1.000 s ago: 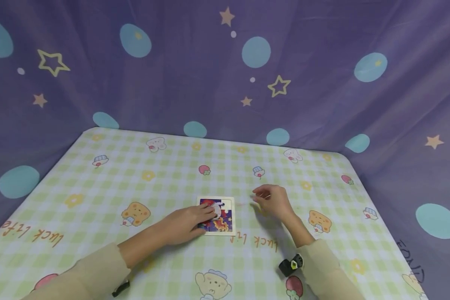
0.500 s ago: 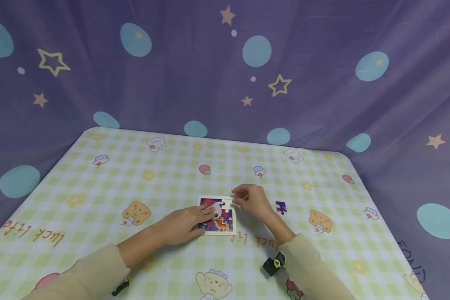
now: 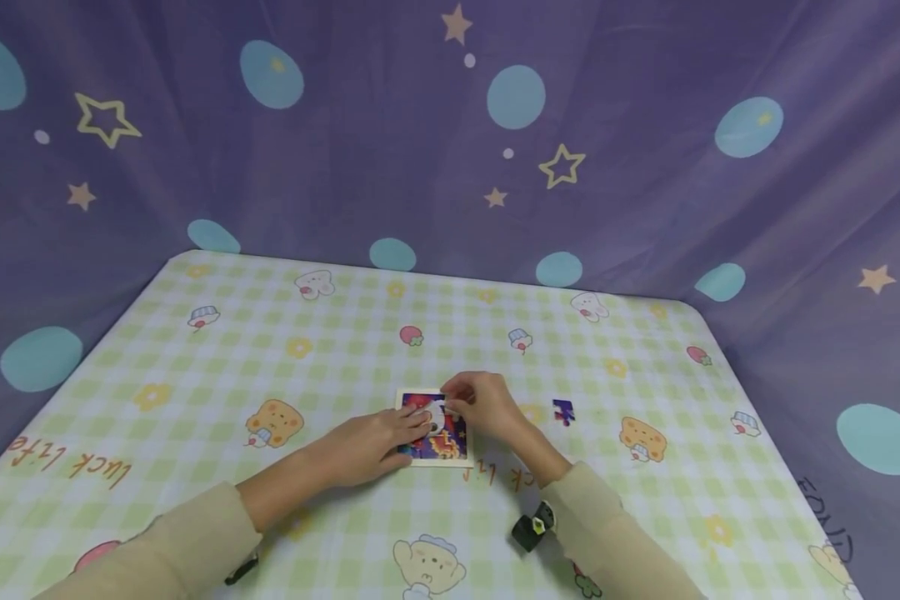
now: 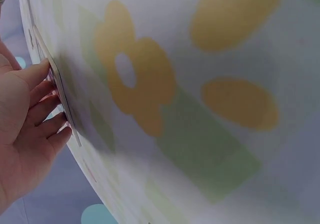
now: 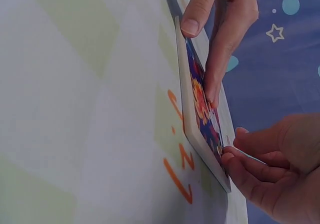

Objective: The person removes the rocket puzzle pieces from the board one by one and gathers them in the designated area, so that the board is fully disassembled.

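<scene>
A small square jigsaw puzzle (image 3: 438,452) with a pale frame and a colourful picture lies mid-table. My left hand (image 3: 369,446) rests across its left side, fingers stretched over the picture; the left wrist view shows this hand (image 4: 25,103) at the board's edge (image 4: 67,106). At the upper right corner is my right hand (image 3: 486,406), its thumb and fingertips pinching a thin puzzle piece that they mostly hide. From the right wrist, that piece (image 5: 228,140) appears edge-on between the fingers of the right hand (image 5: 280,164). Another puzzle piece (image 3: 563,412), dark purple, lies to the right.
The table has a green-and-white checked cloth (image 3: 352,358) with cartoon prints. A purple curtain (image 3: 390,150) hangs behind it. A black wrist strap (image 3: 528,529) sits by the right sleeve, and another dark strap end (image 3: 242,570) shows near the left one.
My right hand has moved left from beside the puzzle to its upper right corner, uncovering the loose purple piece on the cloth. The left hand has stayed on the puzzle.
</scene>
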`<state>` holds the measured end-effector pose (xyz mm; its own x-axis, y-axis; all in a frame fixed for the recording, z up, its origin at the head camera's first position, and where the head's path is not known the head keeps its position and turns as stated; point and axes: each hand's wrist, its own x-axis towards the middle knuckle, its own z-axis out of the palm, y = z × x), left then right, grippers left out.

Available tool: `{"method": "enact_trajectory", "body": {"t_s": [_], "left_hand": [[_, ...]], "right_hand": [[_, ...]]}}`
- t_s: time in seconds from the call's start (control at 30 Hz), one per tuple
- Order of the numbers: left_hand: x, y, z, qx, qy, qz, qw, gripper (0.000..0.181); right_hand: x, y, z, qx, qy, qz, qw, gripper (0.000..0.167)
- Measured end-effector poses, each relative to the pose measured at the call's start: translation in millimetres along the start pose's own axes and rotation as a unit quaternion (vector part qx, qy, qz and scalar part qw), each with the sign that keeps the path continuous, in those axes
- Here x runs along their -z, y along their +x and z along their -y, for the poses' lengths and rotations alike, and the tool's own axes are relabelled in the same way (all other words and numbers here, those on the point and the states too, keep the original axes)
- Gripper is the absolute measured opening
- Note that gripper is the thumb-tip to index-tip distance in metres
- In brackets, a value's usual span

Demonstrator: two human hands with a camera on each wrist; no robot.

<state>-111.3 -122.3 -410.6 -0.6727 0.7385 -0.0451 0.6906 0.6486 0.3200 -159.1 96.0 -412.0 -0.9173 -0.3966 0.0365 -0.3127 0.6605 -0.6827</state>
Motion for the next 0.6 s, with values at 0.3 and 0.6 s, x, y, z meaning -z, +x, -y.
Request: {"method": "enact_trajectory", "body": {"t_s": [0.3, 0.6], "left_hand": [[-0.6, 0.6, 0.6, 0.000, 0.006, 0.006, 1.0000, 0.049], [-0.1, 0.7, -0.5, 0.010, 0.009, 0.011, 0.9998, 0.049]], "right_hand": [[-0.6, 2.1, 2.9, -0.028, 0.006, -0.001, 0.9996, 0.006], [1.2, 2.7, 6.0, -0.044, 0.020, 0.007, 0.9988, 0.013]]}}
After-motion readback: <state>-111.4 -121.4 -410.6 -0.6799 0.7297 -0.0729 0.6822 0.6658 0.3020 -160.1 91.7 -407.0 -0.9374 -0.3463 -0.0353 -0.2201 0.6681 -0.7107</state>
